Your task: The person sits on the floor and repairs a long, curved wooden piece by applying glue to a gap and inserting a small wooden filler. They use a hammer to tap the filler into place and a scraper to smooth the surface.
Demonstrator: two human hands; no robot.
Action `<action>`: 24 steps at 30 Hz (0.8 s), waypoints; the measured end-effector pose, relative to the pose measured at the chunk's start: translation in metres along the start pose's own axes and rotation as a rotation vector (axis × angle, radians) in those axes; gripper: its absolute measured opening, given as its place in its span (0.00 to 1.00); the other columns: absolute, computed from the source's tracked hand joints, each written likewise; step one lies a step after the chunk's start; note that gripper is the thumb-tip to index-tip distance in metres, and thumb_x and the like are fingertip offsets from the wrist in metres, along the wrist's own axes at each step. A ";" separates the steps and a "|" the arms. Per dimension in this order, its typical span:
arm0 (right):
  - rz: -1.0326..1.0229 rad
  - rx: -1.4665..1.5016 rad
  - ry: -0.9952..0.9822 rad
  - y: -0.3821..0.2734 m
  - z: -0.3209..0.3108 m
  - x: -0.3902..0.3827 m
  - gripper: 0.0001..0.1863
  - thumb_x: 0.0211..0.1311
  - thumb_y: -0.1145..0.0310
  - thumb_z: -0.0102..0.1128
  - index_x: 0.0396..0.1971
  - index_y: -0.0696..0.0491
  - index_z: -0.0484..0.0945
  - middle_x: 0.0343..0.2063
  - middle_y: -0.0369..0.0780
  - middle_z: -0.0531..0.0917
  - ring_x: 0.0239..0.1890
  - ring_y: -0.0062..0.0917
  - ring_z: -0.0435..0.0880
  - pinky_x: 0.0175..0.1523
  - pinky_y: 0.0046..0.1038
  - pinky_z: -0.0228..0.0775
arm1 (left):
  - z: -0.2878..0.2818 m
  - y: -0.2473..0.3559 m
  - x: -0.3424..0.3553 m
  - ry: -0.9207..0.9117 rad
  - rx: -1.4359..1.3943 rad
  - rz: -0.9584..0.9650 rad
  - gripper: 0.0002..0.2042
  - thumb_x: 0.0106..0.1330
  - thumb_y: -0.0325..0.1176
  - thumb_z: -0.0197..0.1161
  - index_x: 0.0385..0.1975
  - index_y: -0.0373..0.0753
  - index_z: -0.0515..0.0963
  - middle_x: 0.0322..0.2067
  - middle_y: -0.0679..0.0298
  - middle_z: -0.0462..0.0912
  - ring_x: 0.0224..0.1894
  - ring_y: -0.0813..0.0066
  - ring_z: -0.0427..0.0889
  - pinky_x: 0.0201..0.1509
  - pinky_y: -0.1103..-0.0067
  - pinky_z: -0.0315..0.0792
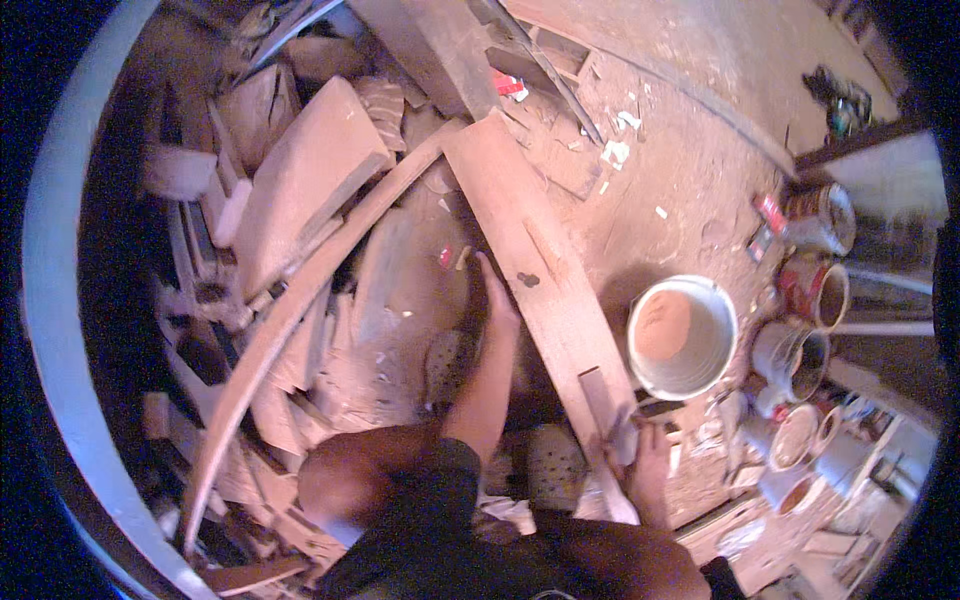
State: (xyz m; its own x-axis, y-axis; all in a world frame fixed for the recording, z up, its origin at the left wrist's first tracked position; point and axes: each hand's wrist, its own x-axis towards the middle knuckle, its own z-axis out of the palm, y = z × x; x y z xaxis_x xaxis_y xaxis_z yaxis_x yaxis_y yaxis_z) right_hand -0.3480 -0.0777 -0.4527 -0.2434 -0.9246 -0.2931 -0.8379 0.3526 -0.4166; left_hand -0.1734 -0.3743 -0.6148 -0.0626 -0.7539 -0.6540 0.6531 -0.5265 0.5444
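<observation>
A long wooden plank slants from the upper middle down to my lap, with a rectangular slot near its lower end and a dark knot or hole midway. My left hand grips the plank's left edge, some fingers hidden by the wood. Near the lower end, my right hand is closed around a small greyish pad and presses it to the plank's surface. What kind of pad it is, I cannot make out. To the right of the plank stands a white bucket with orange-brown powder inside.
Wood offcuts are heaped on the left, with a long curved wooden strip leaning across them. A thick beam lies beyond the plank. Several used cans line the right side. Scraps and dust litter the floor.
</observation>
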 end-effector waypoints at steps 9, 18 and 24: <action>0.085 -0.016 -0.055 -0.017 0.010 0.000 0.34 0.50 0.59 0.69 0.57 0.54 0.67 0.43 0.48 0.76 0.45 0.47 0.75 0.48 0.44 0.69 | -0.012 -0.023 0.016 -0.073 -0.077 -0.132 0.42 0.65 0.71 0.38 0.68 0.41 0.60 0.66 0.58 0.64 0.66 0.59 0.64 0.68 0.63 0.60; 0.012 0.006 -0.042 -0.005 0.017 0.003 0.32 0.54 0.62 0.64 0.57 0.61 0.66 0.42 0.52 0.75 0.43 0.51 0.75 0.47 0.44 0.69 | -0.032 -0.039 0.036 -0.113 -0.142 -0.187 0.38 0.68 0.66 0.37 0.67 0.41 0.61 0.65 0.60 0.65 0.65 0.62 0.66 0.67 0.67 0.62; -0.015 0.234 0.001 -0.027 0.005 0.028 0.27 0.59 0.67 0.58 0.57 0.62 0.66 0.44 0.56 0.73 0.48 0.50 0.71 0.53 0.45 0.65 | -0.019 -0.033 0.016 -0.075 -0.110 -0.104 0.39 0.67 0.68 0.39 0.67 0.42 0.62 0.63 0.60 0.67 0.62 0.61 0.69 0.65 0.67 0.65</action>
State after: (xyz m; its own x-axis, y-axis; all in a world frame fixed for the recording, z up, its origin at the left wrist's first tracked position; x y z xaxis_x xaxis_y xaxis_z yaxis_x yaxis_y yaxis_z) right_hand -0.3305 -0.1127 -0.4540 -0.2319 -0.9302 -0.2844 -0.7052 0.3622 -0.6096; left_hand -0.1817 -0.3616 -0.6533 -0.1873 -0.7269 -0.6607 0.7185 -0.5600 0.4125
